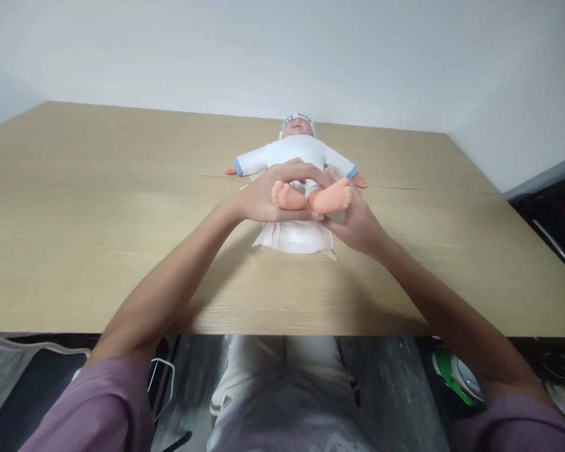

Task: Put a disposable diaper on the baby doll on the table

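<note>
A baby doll [297,150] in a white top with blue cuffs and a printed white cap lies on its back, head away from me. Its bare feet [289,196] point towards me, lifted off the tabletop. My left hand [258,194] curls around the legs from the left, its fingers above and below the feet. From the right, my right hand [360,223] closes around the other leg, and the fingertips of both hands meet. Beneath the legs, a white diaper [295,238] is spread out, partly hidden by my hands.
The light wooden table [113,232] stands against a pale wall [263,56]. Below its front edge are a white cable [172,383] at left and a green and white round object [456,376] at right. Dark equipment [553,213] stands beyond the right edge.
</note>
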`<action>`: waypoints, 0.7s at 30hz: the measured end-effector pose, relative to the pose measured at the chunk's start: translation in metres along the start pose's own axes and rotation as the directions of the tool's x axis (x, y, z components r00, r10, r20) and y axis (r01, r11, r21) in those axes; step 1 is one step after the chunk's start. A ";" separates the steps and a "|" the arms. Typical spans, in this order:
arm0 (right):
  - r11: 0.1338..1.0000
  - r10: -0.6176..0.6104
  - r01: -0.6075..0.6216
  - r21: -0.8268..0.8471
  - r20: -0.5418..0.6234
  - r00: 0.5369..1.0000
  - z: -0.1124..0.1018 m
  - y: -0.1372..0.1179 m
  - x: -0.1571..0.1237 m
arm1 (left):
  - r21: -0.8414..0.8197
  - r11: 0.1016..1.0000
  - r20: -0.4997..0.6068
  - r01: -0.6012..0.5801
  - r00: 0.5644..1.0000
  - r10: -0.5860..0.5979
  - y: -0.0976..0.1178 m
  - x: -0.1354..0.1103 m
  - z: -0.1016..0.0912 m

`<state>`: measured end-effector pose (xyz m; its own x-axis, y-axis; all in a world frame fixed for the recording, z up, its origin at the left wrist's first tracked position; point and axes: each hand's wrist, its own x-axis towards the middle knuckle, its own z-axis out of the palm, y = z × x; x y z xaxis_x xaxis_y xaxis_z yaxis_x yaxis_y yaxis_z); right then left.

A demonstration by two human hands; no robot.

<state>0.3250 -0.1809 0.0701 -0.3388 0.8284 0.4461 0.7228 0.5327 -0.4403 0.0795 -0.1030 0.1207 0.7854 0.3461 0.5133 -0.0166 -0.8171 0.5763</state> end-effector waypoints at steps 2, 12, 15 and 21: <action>0.999 -0.054 0.054 0.005 -0.046 0.997 -0.001 -0.007 0.001 | 0.035 0.999 0.027 -0.019 0.999 0.018 0.003 -0.009 0.000; 0.939 -0.251 0.270 -0.214 0.110 0.962 -0.004 0.036 -0.037 | 0.412 0.910 0.195 0.043 0.972 -0.134 -0.012 -0.104 -0.023; 0.928 -0.259 0.287 -0.237 0.144 0.955 0.007 0.057 -0.044 | 0.463 0.886 0.222 0.041 0.962 -0.160 -0.027 -0.124 -0.018; 0.922 -0.275 0.312 -0.230 0.178 0.945 0.015 0.071 -0.046 | 0.514 0.858 0.250 0.007 0.955 -0.158 -0.034 -0.135 -0.009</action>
<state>0.3830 -0.1783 0.0067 -0.6264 0.6667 0.4039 0.6990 0.7098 -0.0874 -0.0310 -0.1179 0.0378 0.9077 0.3440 0.2401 0.3092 -0.9354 0.1714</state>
